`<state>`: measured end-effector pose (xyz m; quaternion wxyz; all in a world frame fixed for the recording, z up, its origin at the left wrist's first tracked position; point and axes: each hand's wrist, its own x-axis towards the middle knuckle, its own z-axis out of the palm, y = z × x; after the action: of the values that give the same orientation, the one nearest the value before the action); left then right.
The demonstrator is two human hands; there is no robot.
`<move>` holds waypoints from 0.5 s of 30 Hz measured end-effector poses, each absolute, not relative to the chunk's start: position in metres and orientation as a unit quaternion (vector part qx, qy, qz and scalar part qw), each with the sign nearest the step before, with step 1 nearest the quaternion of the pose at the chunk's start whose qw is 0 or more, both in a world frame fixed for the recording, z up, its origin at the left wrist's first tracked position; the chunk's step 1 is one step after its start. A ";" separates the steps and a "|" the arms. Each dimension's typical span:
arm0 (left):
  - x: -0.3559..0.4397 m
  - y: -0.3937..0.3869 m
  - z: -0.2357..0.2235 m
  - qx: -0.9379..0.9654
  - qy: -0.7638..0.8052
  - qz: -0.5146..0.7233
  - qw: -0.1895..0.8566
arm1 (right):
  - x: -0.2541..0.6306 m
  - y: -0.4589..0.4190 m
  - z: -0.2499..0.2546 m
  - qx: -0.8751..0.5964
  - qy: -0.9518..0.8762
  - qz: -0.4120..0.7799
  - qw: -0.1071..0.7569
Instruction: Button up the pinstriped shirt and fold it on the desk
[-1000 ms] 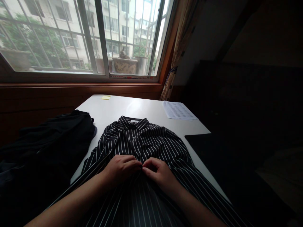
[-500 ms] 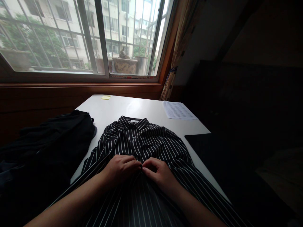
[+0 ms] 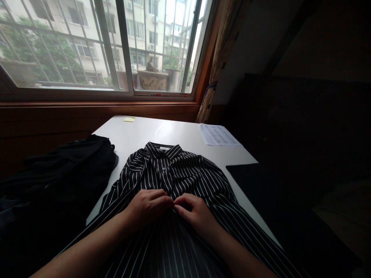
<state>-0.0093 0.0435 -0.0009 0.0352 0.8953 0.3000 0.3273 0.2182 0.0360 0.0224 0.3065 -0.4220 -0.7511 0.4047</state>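
A black shirt with white stripes (image 3: pixel 191 170) lies front up on the white table (image 3: pixel 147 129), its collar towards the window and its sleeves running down both sides. My left hand (image 3: pixel 152 204) is closed over the front opening at mid-shirt, its fingers pinching the cloth. Against its fingertips, my right hand (image 3: pixel 193 210) pinches the same spot between thumb and forefinger. Whether a button sits between the fingers is hidden. Above the hands, a small pale button (image 3: pixel 164 168) shows on the front strip below the collar.
Dark clothing or a bag (image 3: pixel 66 170) is heaped at the left edge. Printed sheets (image 3: pixel 218 135) lie at the back right, a yellow sticky note (image 3: pixel 129 119) at the back left. A dark flat thing (image 3: pixel 249 173) overlaps the right edge. The window (image 3: pixel 95 50) is behind.
Hardly anything differs. Both hands stay at the same spot on the shirt front, with only a slight shift of the fingertips where they meet.
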 end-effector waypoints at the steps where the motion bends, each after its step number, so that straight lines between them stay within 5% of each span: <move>1: -0.009 0.043 0.000 0.897 0.298 0.325 0.037 | 0.218 0.036 0.023 -0.422 -0.751 0.405 0.307; 15: -0.009 0.043 0.000 0.898 0.314 0.308 0.006 | 0.218 0.036 0.024 -0.418 -0.761 0.387 0.311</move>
<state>-0.0086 0.0435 0.0004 0.0062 0.8979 0.3140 0.3085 0.2181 0.0362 0.0237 0.3110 -0.4180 -0.7605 0.3875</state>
